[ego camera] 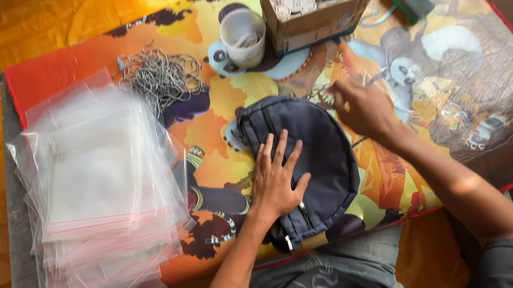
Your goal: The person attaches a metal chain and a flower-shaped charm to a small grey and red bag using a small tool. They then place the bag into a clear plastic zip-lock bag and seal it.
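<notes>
- Left hand (pixel 276 183) lies spread flat on the bag (pixel 302 164), mid-mat (pixel 455 76).
- Right hand (pixel 362 109) pinches something small at the bag's top edge; it could slip.
- Bag may slide toward the mat's near edge.

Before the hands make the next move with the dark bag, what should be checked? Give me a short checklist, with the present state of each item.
1. Bag lies flat on the mat: ok.
2. Left hand presses the bag, palm down, fingers spread: ok.
3. Right hand is at the bag's upper right edge: ok. What its fingers pinch: cannot tell.
4. Bag's zippers closed: cannot tell; one pull shows near the lower edge.
5. Plastic bags are stacked at the left, apart from the bag: ok.
6. Metal chains, cup and cardboard box lie beyond the bag, not touching it: ok.
</notes>
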